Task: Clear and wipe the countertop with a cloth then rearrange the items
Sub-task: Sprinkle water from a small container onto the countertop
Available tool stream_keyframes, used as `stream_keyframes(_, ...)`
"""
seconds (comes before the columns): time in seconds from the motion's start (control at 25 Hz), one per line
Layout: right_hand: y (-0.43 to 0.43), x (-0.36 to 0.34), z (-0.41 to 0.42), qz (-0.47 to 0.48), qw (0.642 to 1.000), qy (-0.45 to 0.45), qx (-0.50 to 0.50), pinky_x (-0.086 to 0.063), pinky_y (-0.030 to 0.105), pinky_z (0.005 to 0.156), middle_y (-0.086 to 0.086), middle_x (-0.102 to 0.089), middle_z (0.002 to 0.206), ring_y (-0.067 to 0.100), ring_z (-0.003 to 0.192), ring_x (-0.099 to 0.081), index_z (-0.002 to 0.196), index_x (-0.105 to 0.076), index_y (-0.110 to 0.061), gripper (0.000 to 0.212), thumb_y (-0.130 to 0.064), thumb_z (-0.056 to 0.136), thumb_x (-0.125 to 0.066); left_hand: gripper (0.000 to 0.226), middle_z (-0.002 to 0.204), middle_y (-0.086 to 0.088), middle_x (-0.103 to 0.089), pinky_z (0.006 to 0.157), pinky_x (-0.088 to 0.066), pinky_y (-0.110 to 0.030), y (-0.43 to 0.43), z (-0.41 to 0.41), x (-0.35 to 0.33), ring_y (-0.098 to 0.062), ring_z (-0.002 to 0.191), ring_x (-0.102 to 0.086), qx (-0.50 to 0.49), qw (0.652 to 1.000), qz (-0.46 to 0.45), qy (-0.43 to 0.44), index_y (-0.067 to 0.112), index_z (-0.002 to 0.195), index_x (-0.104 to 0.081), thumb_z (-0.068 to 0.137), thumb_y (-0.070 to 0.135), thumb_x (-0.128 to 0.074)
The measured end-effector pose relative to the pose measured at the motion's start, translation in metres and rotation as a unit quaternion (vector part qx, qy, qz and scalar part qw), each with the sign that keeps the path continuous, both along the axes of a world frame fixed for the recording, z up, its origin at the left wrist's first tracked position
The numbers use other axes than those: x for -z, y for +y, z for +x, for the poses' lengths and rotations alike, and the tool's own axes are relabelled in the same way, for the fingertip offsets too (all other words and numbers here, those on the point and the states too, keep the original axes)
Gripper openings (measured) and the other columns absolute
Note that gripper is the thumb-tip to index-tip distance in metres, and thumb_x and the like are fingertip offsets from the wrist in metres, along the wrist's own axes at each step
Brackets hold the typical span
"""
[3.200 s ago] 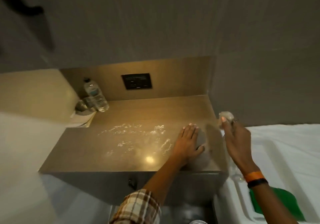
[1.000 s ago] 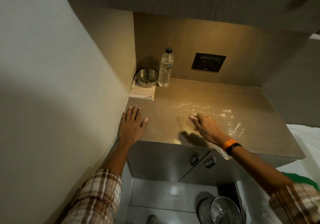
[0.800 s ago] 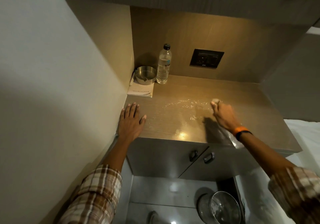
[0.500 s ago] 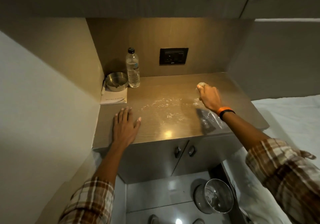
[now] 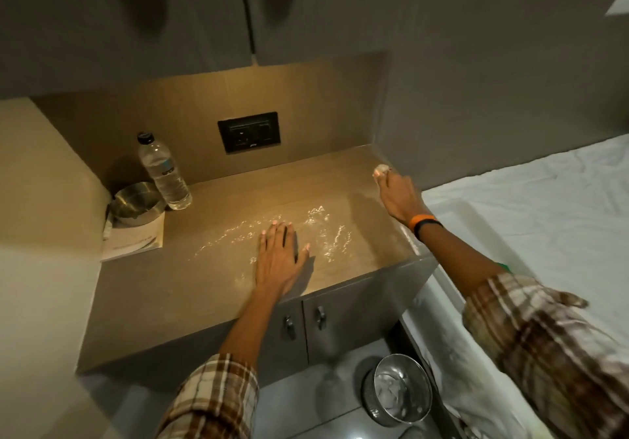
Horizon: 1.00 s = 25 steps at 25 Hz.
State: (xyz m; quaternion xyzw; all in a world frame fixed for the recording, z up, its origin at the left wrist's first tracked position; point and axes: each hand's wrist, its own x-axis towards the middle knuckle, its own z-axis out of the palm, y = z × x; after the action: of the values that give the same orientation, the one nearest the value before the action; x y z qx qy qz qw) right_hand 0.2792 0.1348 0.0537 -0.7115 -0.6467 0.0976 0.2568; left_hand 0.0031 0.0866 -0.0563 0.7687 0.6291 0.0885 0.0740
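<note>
Head view: left hand [image 5: 277, 256] has slid flat to mid-countertop [image 5: 143, 289]; right hand [image 5: 396, 195], gripping cloth [image 5: 380, 168], reached the far-right corner.

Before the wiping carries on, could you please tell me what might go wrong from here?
1. The left hand lies flat in the wet patch near the front of the countertop, so it could slip.
2. The right hand wipes with a small cloth near the right edge; water may be pushed onto the bed.
3. If wiping spreads left, it may wet the booklet or knock the bottle.
</note>
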Motion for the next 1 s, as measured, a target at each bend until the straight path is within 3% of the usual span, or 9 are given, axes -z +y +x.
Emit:
stream_keyframes(0.08,0.023,-0.001,0.016,0.000,1.000,0.003,-0.007,-0.048,0.039,0.073,0.017,-0.068,0.089,0.037,0.080,-0.064,0.093,-0.061,-0.009,0.047,-0.038,0.106,-0.027,0.077,0.167,-0.008,-0.012,0.127,-0.005,-0.049,0.012,0.038,-0.002,-0.025,0.156,-0.003,0.003,1.000,-0.008,-0.001,0.015,0.158,-0.013,0.098,0.063,-0.016)
stream_keyframes(0.24,0.030,0.013,0.072,-0.060,0.996,-0.042,-0.055,-0.053,0.045,0.074,0.020,-0.068,0.084,0.038,0.076,-0.064,0.084,-0.059,-0.004,0.052,-0.037,0.106,-0.026,0.075,0.167,-0.008,-0.011,0.127,-0.001,-0.046,0.035,0.106,-0.006,-0.024,0.156,-0.002,0.007,1.000,-0.012,-0.010,0.015,0.158,-0.012,0.099,0.061,-0.017)
stream_keyframes(0.48,-0.016,0.069,0.187,-0.099,0.988,-0.069,-0.096,-0.037,0.031,0.055,0.001,-0.058,0.067,0.024,0.062,-0.055,0.084,-0.055,-0.017,0.042,-0.041,0.102,-0.026,0.071,0.167,-0.007,-0.013,0.127,-0.003,-0.047,0.070,0.217,-0.004,-0.026,0.156,-0.005,0.026,0.999,-0.026,-0.016,0.015,0.157,-0.015,0.101,0.059,-0.021)
stream_keyframes(0.64,0.007,0.076,0.233,-0.040,0.992,0.116,-0.015,-0.045,0.036,0.058,0.001,-0.057,0.059,0.021,0.062,-0.061,0.071,-0.051,-0.020,0.048,-0.052,0.100,-0.030,0.071,0.167,-0.007,-0.013,0.127,-0.003,-0.049,0.093,0.271,0.004,-0.026,0.156,-0.004,0.043,0.999,-0.028,-0.013,0.015,0.158,-0.014,0.102,0.058,-0.021)
stream_keyframes(0.76,0.039,0.100,0.261,-0.019,0.952,0.303,0.045,-0.053,0.027,0.065,-0.002,-0.070,0.074,0.013,0.067,-0.072,0.080,-0.065,-0.019,0.038,-0.049,0.097,-0.049,0.071,0.167,-0.008,-0.014,0.127,-0.004,-0.050,0.119,0.286,0.010,-0.027,0.156,-0.005,0.039,0.999,-0.022,0.002,0.013,0.158,-0.013,0.102,0.056,-0.024)
stream_keyframes(0.88,0.069,0.139,0.272,-0.038,0.932,0.355,0.062,-0.048,0.015,0.070,0.003,-0.075,0.086,0.011,0.078,-0.072,0.095,-0.072,-0.018,0.025,-0.039,0.097,-0.058,0.073,0.168,-0.006,-0.009,0.127,-0.004,-0.050,0.135,0.288,0.020,-0.025,0.156,-0.001,0.026,0.999,-0.014,0.012,0.015,0.158,-0.010,0.101,0.059,-0.022)
stream_keyframes(1.0,0.101,0.187,0.275,-0.066,0.927,0.360,0.084,-0.041,0.013,0.063,0.005,-0.066,0.073,0.019,0.072,-0.059,0.080,-0.069,-0.004,0.033,-0.033,0.094,-0.064,0.076,0.168,-0.002,-0.004,0.127,-0.003,-0.048,0.139,0.287,0.034,-0.020,0.156,0.003,0.015,1.000,0.006,0.020,0.019,0.159,-0.006,0.099,0.064,-0.013)
